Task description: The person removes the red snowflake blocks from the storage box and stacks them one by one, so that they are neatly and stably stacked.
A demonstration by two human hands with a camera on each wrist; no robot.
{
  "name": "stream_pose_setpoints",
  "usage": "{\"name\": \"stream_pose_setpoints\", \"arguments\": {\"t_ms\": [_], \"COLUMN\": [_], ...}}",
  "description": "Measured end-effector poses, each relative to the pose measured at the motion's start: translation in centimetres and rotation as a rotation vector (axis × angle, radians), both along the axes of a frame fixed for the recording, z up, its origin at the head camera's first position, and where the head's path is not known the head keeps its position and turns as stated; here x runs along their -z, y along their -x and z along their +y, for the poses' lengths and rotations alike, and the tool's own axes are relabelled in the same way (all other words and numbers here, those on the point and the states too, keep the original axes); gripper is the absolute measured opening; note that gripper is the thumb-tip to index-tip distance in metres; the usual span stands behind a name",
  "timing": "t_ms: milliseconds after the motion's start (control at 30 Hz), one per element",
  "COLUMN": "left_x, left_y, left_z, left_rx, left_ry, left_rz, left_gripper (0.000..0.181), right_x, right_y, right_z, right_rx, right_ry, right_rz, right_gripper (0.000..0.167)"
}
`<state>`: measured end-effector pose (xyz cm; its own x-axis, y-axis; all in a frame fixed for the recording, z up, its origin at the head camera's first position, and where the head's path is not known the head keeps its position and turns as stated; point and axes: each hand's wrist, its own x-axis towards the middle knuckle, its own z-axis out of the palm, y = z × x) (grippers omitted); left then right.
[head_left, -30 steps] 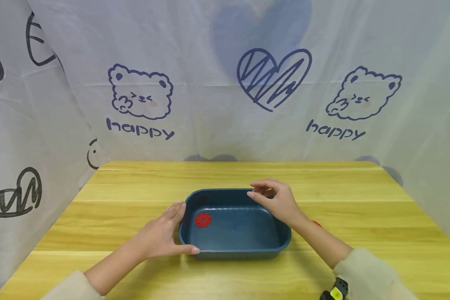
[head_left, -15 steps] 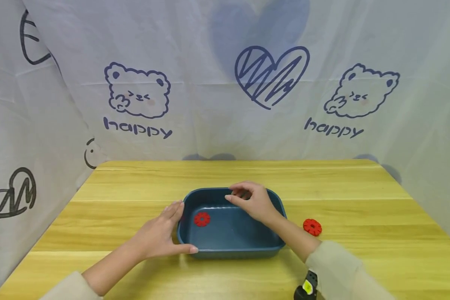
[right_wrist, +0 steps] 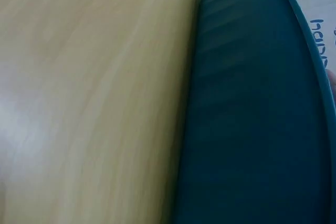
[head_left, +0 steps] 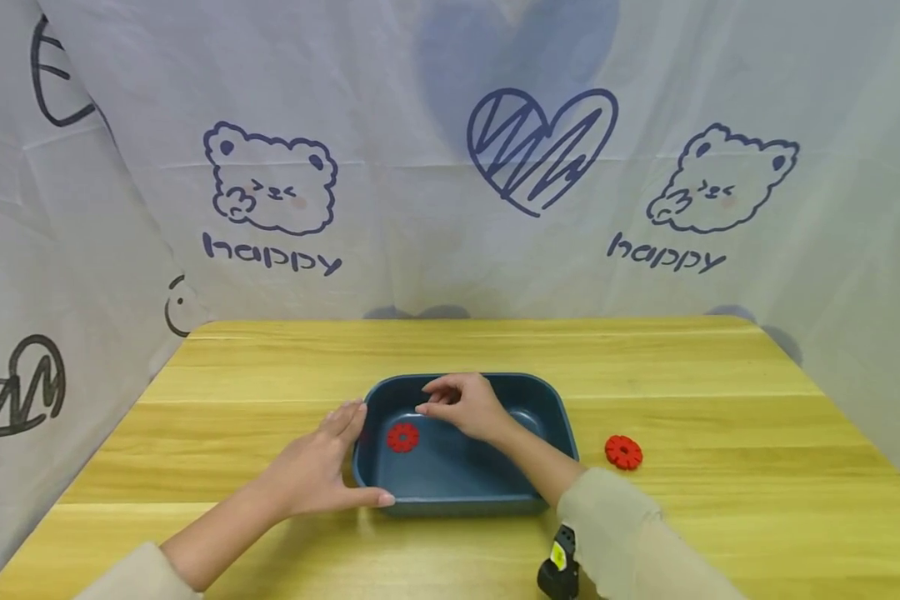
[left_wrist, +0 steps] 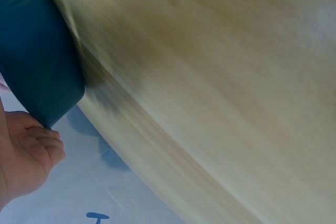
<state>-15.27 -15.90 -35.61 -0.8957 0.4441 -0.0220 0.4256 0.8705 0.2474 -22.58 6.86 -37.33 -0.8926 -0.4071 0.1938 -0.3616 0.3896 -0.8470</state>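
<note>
A dark blue-green rectangular bin point(head_left: 465, 504) sits on the wooden table. My left hand point(head_left: 311, 475) spans its near left corner, thumb along the front rim and fingers against the left side; the left wrist view shows those fingers point(left_wrist: 50, 142) at the bin's edge. One red notched disc point(head_left: 402, 437) lies inside, towards the left end. Over the bin's middle hovers my right hand point(head_left: 468, 408), fingers bent with a gap to the thumb; no object shows between them. On the table right of the bin rests another red notched disc point(head_left: 624, 452).
The wooden table point(head_left: 720, 400) extends around the bin. White cloth point(head_left: 412, 208) with drawn bears and hearts hangs behind it and at the left. A black device with a yellow patch point(head_left: 558, 562) is at the right wrist.
My right hand has moved left across the bin, towards the red disc inside. The disc on the table, mostly behind the forearm before, now shows fully. The left hand has stayed put.
</note>
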Motion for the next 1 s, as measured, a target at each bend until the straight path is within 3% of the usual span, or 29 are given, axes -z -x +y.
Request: {"name": "stream_pose_setpoints", "arguments": {"t_ms": [267, 500, 733, 1000], "left_x": [0.0, -0.3, -0.4, -0.2], "left_y": [0.0, 0.0, 0.0, 0.0], "left_z": [0.0, 0.0, 0.0, 0.0], "left_rx": [0.006, 0.010, 0.020, 0.018], "left_ry": [0.017, 0.025, 0.022, 0.011], "left_rz": [0.010, 0.013, 0.016, 0.012], "left_gripper": [0.114, 0.114, 0.113, 0.113], "right_x": [1.2, 1.8, 2.1, 2.4], "right_y": [0.6, 0.6, 0.4, 0.4], "right_z": [-1.0, -1.4, -1.8, -1.9], "right_rx": [-0.004, -0.062, -0.104, -0.099], "right_ry": [-0.107, -0.177, -0.229, -0.252], "right_rz": [-0.048, -0.098, -0.051, -0.003], "right_gripper": [0.026, 0.024, 0.022, 0.017]}}
